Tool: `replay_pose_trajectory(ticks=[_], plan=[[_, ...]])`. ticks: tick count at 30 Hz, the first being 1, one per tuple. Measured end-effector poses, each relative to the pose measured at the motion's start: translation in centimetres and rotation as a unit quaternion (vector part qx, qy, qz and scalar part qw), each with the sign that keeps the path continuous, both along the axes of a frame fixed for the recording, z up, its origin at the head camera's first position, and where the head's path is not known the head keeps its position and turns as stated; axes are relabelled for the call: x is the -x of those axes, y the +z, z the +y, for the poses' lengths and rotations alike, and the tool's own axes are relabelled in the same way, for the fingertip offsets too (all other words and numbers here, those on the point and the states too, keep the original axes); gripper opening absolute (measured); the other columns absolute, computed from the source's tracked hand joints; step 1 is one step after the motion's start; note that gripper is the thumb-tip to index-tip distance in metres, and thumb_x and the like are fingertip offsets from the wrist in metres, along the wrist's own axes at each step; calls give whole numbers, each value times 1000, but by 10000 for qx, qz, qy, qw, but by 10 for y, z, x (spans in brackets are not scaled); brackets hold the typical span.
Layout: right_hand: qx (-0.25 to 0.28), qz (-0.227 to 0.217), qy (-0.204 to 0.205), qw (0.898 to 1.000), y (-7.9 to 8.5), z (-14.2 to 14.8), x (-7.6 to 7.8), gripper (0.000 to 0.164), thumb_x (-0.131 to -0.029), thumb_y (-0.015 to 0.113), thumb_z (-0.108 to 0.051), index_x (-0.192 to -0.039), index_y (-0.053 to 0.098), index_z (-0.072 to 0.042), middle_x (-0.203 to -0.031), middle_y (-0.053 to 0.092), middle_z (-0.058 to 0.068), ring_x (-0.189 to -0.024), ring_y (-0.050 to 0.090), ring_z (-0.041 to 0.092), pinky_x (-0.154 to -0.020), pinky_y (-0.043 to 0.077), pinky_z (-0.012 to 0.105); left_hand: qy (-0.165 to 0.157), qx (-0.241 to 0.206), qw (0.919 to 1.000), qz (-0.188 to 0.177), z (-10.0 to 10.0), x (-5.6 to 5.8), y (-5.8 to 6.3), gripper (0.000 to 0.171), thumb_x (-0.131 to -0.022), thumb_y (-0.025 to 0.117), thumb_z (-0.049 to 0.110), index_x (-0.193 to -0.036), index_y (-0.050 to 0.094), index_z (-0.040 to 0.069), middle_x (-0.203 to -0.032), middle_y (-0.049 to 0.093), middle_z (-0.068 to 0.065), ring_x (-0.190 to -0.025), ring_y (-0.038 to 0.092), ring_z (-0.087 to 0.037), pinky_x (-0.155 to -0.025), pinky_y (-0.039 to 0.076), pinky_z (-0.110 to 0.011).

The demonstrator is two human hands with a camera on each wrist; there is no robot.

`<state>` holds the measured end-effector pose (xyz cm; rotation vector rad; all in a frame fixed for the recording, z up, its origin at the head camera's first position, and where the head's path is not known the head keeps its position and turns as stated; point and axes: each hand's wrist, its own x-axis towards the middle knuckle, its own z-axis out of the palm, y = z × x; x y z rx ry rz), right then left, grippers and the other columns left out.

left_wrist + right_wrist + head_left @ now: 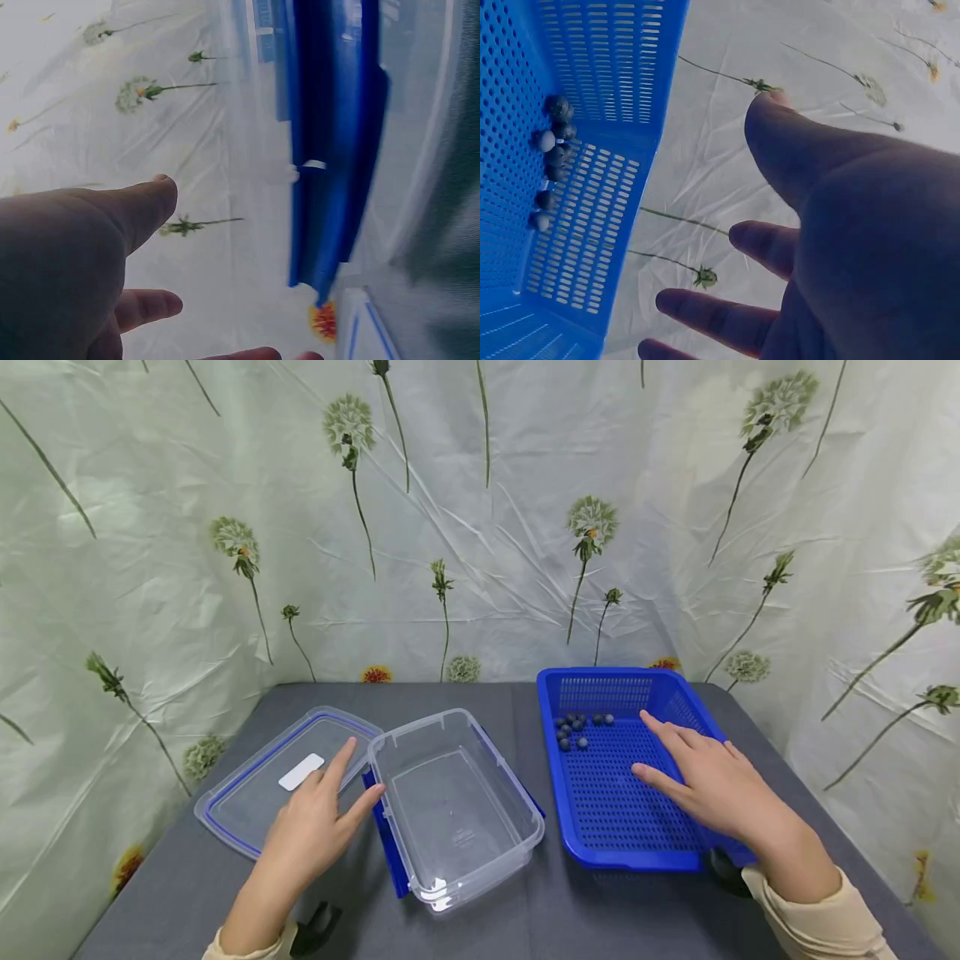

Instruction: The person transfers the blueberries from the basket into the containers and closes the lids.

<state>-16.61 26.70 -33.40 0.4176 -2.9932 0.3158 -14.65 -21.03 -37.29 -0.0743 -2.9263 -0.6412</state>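
Note:
My left hand (311,827) hovers between a clear plastic box (457,810) and its flat lid (255,802), thumb tip near the box's left rim in the head view. Its fingers are extended and hold nothing. The box has blue side latches; one blue latch (330,150) fills the middle of the left wrist view. Over the right part of a blue perforated basket (558,777), my right hand (712,781) hangs with fingers spread and nothing in it. Several blueberries (577,725) lie at the basket's far left corner, and show against its wall in the right wrist view.
A grey cloth covers the table (525,910). Behind and at both sides hangs a pale curtain (480,527) printed with dandelions. The lid carries a white label (302,772) and a blue seal, and its right corner lies close by the box.

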Motion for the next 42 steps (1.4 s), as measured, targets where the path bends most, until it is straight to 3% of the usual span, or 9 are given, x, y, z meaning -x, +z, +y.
replay_pose_trajectory(ticks=[5, 10, 13, 17, 20, 31, 42], plan=[[483, -460, 443, 9968, 11, -2, 21, 78, -109, 57, -55, -170, 31, -14, -162, 48, 29, -145, 49, 54, -109, 45, 74, -15, -489, 9988, 23, -6, 3, -14, 83, -105, 64, 57, -169, 33, 16, -128, 69, -26, -92, 75, -26, -87, 58, -63], [894, -1115, 735, 9870, 12, -4, 49, 76, -111, 55, -49, -169, 29, -8, -160, 48, 33, -145, 48, 56, -109, 46, 73, -77, -976, 9950, -201, -6, 4, -26, 83, -104, 68, 53, -169, 34, 15, -126, 72, -25, -95, 78, -27, -83, 61, -55], [1008, -1403, 825, 9815, 10, -6, 63, 75, -112, 54, -48, -168, 30, -5, -155, 52, 34, -142, 52, 55, -108, 49, 69, -85, -1409, 9889, -471, -4, 3, -31, 82, -104, 69, 51, -169, 33, 19, -129, 72, -24, -92, 79, -25, -75, 63, -44], [1143, -1644, 846, 9761, 8, -8, 79, 72, -113, 53, -47, -167, 31, -5, -152, 56, 33, -140, 55, 54, -108, 50, 67, -174, -2068, 9756, -721, -2, 3, -38, 81, -104, 71, 45, -170, 29, 24, -129, 71, -22, -83, 78, -18, -63, 61, -29], [1228, -1736, 907, 9729, 6, -10, 91, 69, -113, 53, -44, -167, 33, -4, -149, 59, 31, -137, 58, 52, -108, 52, 65, -283, -2446, 9663, -753, -1, 4, -44, 81, -105, 72, 39, -171, 28, 23, -124, 70, -22, -82, 78, -17, -60, 62, -27], [1299, -1909, 993, 9679, -5, -16, 122, 65, -114, 53, -38, -164, 37, -1, -149, 60, 29, -137, 58, 49, -108, 52, 63, -287, -3543, 9294, -990, 4, 5, -56, 83, -104, 73, 31, -171, 24, 31, -129, 63, -27, -101, 77, -28, -64, 66, -35], [1316, -2000, 1017, 9656, -11, -18, 131, 62, -114, 53, -35, -163, 38, 0, -151, 57, 30, -134, 61, 46, -105, 53, 60, -286, -4231, 8975, -1210, 9, 1, -63, 84, -105, 72, 29, -170, 20, 43, -137, 60, -28, -110, 75, -32, -69, 67, -41]])
